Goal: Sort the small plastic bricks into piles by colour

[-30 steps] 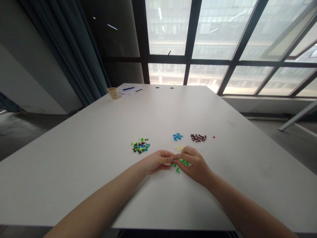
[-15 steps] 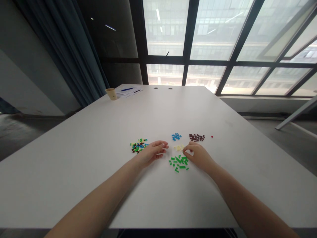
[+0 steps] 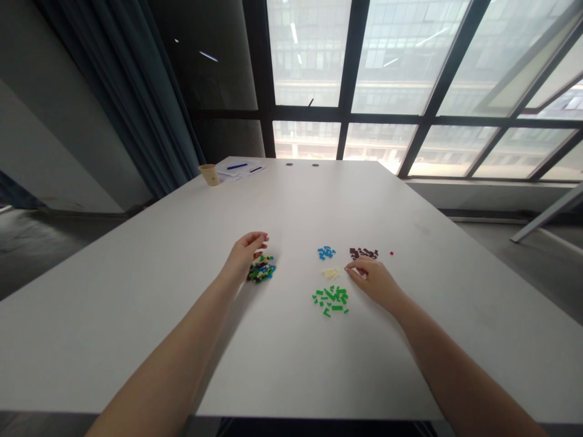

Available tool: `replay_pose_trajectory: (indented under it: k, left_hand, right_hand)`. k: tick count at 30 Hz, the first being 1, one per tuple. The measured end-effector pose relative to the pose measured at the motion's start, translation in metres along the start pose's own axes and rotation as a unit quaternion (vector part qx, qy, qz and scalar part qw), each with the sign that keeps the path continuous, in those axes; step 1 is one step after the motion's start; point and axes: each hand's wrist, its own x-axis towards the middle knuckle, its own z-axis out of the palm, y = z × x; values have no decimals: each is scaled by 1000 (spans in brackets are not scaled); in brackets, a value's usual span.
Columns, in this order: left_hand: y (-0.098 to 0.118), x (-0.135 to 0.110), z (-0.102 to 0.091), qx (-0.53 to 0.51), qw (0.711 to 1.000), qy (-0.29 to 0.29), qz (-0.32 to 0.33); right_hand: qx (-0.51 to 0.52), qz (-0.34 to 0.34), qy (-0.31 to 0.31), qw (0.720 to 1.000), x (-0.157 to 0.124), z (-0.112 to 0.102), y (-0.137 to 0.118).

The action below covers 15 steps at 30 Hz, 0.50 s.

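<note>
Green bricks [image 3: 331,299], blue bricks [image 3: 326,252], brown bricks [image 3: 364,252], white table [image 3: 182,273]

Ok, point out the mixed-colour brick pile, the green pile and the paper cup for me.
mixed-colour brick pile [image 3: 264,271], head view, its uncovered right half.
green pile [image 3: 331,298], head view, middle of the cluster.
paper cup [image 3: 210,175], head view, its side wall.

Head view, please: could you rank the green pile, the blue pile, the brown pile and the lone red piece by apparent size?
1. green pile: clearly the largest, though it lies slightly nearer the camera.
2. brown pile: wider than the blue one.
3. blue pile.
4. red piece: a single speck.
</note>
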Motion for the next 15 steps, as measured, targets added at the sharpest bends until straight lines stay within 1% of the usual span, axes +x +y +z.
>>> replay_pose_trajectory:
  k: [1,2,3,4,5,7,9,12,15]
  left_hand:
    - [-3,5,-6,88,994,32,48]
    - [-6,8,-10,180,977,54,97]
    - [-10,11,-14,265,952,62,141]
    - [-14,13,-16,337,924,58,174]
    - [-18,14,-16,394,898,43,193]
    - [-24,13,-14,468,862,-3,194]
    - [-28,11,-10,511,841,-37,172]
    - [-30,9,-6,543,825,-53,148]
    - [-28,9,-6,550,821,-52,145]
  right_hand:
    - [-4,-1,8,1000,0,-1,0]
    - [-8,-2,15,1000,0,-2,0]
    - [-9,-1,20,1000,0,-2,0]
    - [-10,-2,24,1000,0,-2,0]
    - [-11,-3,24,1000,0,-2,0]
    - [-10,-5,19,1000,0,-2,0]
    - [-8,-7,10,1000,-1,-1,-1]
    - [-7,-4,5,1000,-2,-2,-3]
    - [-8,3,2,1000,-3,-2,-5]
